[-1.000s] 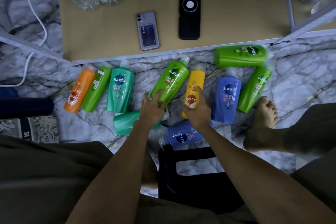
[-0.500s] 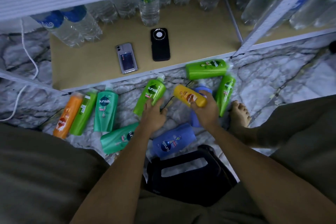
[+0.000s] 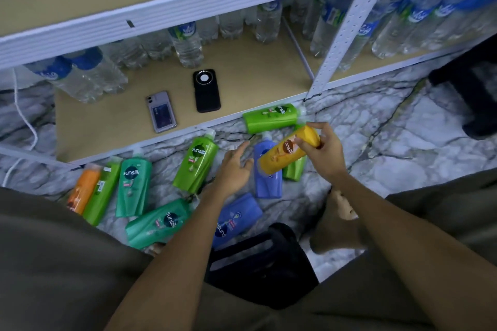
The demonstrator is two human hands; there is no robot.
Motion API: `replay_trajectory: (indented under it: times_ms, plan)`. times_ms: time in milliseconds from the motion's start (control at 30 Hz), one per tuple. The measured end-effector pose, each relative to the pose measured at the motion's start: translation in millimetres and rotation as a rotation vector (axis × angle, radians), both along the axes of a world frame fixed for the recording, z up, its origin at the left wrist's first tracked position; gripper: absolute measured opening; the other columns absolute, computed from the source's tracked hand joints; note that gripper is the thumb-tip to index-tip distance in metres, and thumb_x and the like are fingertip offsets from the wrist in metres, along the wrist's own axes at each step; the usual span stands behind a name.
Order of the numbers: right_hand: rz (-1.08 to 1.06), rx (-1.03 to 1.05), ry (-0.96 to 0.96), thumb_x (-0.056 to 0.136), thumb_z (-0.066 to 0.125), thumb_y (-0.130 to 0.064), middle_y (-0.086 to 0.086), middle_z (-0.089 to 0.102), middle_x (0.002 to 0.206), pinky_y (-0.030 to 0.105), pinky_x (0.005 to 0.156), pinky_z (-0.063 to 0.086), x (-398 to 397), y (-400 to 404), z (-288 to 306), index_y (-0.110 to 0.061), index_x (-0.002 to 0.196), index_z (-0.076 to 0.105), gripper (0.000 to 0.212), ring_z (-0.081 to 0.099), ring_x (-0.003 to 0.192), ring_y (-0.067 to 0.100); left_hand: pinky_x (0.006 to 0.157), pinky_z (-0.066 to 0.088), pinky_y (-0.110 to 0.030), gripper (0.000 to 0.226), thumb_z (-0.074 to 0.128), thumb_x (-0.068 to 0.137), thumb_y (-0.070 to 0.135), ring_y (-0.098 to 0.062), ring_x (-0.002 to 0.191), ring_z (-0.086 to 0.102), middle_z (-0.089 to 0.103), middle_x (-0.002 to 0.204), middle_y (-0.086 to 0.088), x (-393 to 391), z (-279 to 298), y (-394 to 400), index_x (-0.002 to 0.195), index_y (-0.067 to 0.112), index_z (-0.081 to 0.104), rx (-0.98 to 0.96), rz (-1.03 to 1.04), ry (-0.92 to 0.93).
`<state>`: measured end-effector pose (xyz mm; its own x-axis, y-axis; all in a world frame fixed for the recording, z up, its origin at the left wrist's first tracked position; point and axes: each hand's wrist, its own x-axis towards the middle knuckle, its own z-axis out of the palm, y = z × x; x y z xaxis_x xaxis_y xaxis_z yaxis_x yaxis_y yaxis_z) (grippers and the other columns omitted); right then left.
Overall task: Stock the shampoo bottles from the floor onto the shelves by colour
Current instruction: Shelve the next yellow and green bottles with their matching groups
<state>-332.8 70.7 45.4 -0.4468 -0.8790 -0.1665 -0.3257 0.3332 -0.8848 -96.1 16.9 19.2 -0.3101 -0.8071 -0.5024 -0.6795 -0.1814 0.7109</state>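
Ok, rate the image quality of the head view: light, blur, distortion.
Head view: dim, flat light with a cool cast and no glare; wide-angle bending bows the upper shelf's white rail; the water bottles at top right are smeared soft; the yellow bottle in the right hand and the left hand are slightly soft, yet labels on the floor bottles read clearly.

Floor: your plastic shampoo bottles [image 3: 195,167] lay before the metal rack's bottom shelf [image 3: 113,126].
Shelf: two phones [image 3: 206,90] lay before the clear water bottles [image 3: 187,44].
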Motion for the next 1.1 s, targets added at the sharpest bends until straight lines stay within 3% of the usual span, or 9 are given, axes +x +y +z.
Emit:
replay_trajectory:
  times_ms: [167,267,400,467,567,800,900,1033,1100]
  plan:
    - [0.067,0.020,0.020,0.089,0.077,-0.031,-0.003,0.052,0.061,0.021,0.048,0.039,-59,-8,11,-0.021,0.120,0.060,0.036,0.046,0.048,0.003,0.116,0.037,-0.035,0.053,0.054,0.103,0.028,-0.021,0.142,0.044,0.040,0.158,0.000,-40,-13,-6,0.153,0.031,0.037,-0.013,-0.048,0.042]
    - [0.119,0.097,0.019,0.091,0.076,-0.025,-0.008,0.050,0.057,0.013,0.043,0.034,-84,-11,4,-0.019,0.121,0.062,0.034,0.044,0.040,0.002,0.081,0.042,-0.008,0.053,0.053,0.104,0.027,-0.020,0.116,0.060,0.047,0.151,-0.005,-67,-20,-7,0.154,0.031,0.036,0.008,-0.063,0.015]
    - [0.165,0.152,0.022,0.091,0.075,-0.029,-0.011,0.064,0.074,0.019,0.054,0.045,-108,-19,-7,-0.023,0.123,0.064,0.035,0.055,0.051,-0.001,0.062,0.052,-0.030,0.056,0.052,0.104,0.025,-0.027,0.072,0.064,0.059,0.134,-0.014,-97,-35,-10,0.155,0.035,0.032,0.069,-0.086,0.019]
    - [0.177,0.160,0.018,0.090,0.076,-0.032,-0.010,0.064,0.077,0.030,0.059,0.049,-118,-22,-16,-0.026,0.123,0.065,0.034,0.055,0.055,0.002,0.083,0.054,-0.039,0.058,0.054,0.102,0.025,-0.037,0.098,0.066,0.058,0.137,-0.019,-108,-46,-13,0.156,0.033,0.031,0.082,-0.110,0.015]
    - [0.202,0.192,0.000,0.092,0.074,-0.031,-0.015,0.053,0.060,0.017,0.053,0.040,-126,-22,-29,-0.028,0.124,0.065,0.034,0.049,0.047,0.000,0.106,0.043,-0.036,0.061,0.056,0.101,0.026,-0.032,0.135,0.049,0.050,0.149,-0.014,-123,-57,-17,0.156,0.034,0.031,0.118,-0.137,-0.010]
    - [0.125,0.199,0.006,0.095,0.070,-0.034,-0.006,0.047,0.058,0.012,0.042,0.033,-137,-23,-48,-0.030,0.127,0.060,0.034,0.042,0.042,0.003,0.086,0.042,-0.021,0.067,0.062,0.098,0.018,-0.026,0.126,0.057,0.051,0.149,-0.009,-161,-80,-28,0.157,0.029,0.030,0.096,-0.190,-0.040]
    - [0.079,0.176,-0.019,0.089,0.077,-0.030,0.002,0.056,0.074,0.018,0.047,0.042,-137,-23,-54,-0.029,0.125,0.055,0.043,0.049,0.054,0.006,0.083,0.048,-0.026,0.071,0.061,0.098,0.013,-0.031,0.114,0.062,0.056,0.142,-0.014,-175,-85,-33,0.158,0.028,0.026,0.102,-0.219,-0.090]
    - [0.099,0.172,-0.060,0.079,0.085,-0.015,0.009,0.066,0.103,0.043,0.070,0.057,-131,-27,-62,-0.029,0.128,0.052,0.061,0.064,0.088,0.028,0.078,0.055,-0.042,0.079,0.058,0.099,0.018,-0.041,0.102,0.065,0.054,0.135,-0.024,-185,-95,-35,0.158,0.041,0.011,0.136,-0.312,-0.191]
    - [0.091,0.154,-0.080,0.080,0.084,-0.012,0.004,0.066,0.111,0.042,0.075,0.058,-128,-31,-67,-0.031,0.129,0.053,0.061,0.065,0.094,0.027,0.085,0.054,-0.047,0.081,0.058,0.098,0.018,-0.046,0.113,0.060,0.044,0.144,-0.027,-187,-98,-33,0.158,0.041,0.008,0.129,-0.374,-0.241]
